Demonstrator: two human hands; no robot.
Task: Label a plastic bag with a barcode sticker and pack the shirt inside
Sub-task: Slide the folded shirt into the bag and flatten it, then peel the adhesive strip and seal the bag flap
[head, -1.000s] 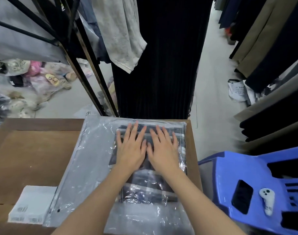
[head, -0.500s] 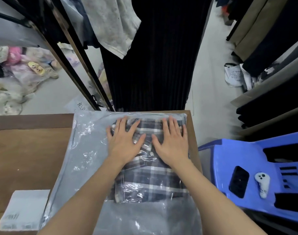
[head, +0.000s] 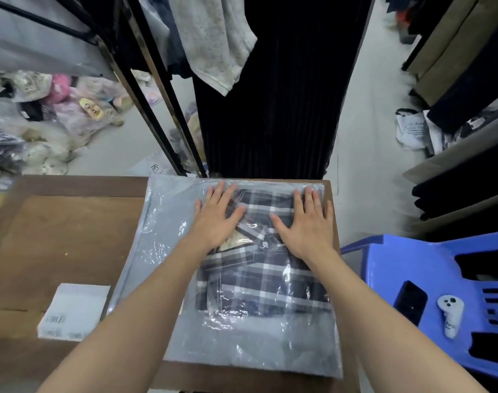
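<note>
A folded dark plaid shirt (head: 259,282) lies inside a clear plastic bag (head: 162,222) flat on the brown wooden table (head: 66,231). My left hand (head: 216,219) presses flat on the bag over the shirt's upper left part, fingers spread. My right hand (head: 304,222) presses flat over the shirt's upper right part, near the bag's right edge. Neither hand grips anything. A stack of white barcode sticker sheets (head: 74,310) sits on the table left of the bag.
A blue plastic chair (head: 429,268) stands right of the table, carrying a black phone (head: 410,302) and a white controller (head: 450,313). Hanging clothes and a black rack (head: 145,89) rise behind the table. Bagged goods (head: 43,117) lie on the floor at left.
My two hands have slid apart and toward the far end of the bag, from side by side at the shirt's middle to its upper corners, uncovering the collar.
</note>
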